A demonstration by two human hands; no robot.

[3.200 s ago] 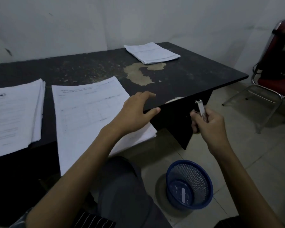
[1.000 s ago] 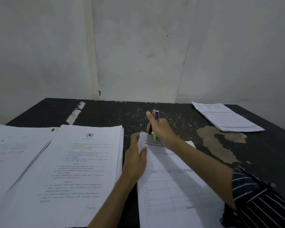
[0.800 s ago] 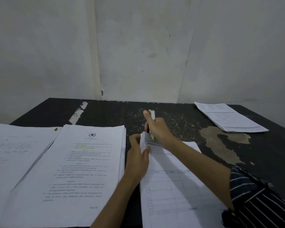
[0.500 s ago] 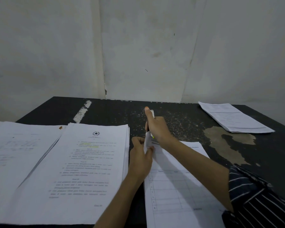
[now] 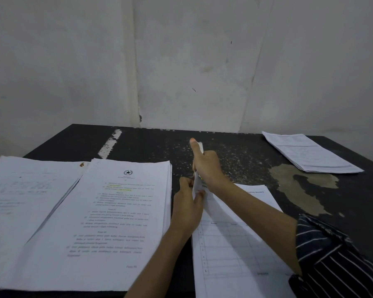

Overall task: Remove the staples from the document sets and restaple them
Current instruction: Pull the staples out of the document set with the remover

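Note:
A document set with a printed table [image 5: 235,239] lies on the black table [image 5: 246,151] in front of me. My left hand [image 5: 187,207] pinches its top left corner, which is lifted off the table. My right hand [image 5: 207,168] grips a small metal stapler [image 5: 200,147] upright at that same corner, thumb pointing up along it. The stapler's jaws are hidden behind my fingers and the raised paper.
A thick stack of printed pages [image 5: 116,216] lies to the left, overlapping another paper pile [image 5: 19,198] at the far left. A further stack [image 5: 306,153] sits at the back right. A worn pale patch [image 5: 304,186] marks the table. A wall stands close behind.
I turned from the table's side and the bin to face the papers. Over the last second my left hand has lifted the document's corner higher against the stapler; my right hand has barely moved.

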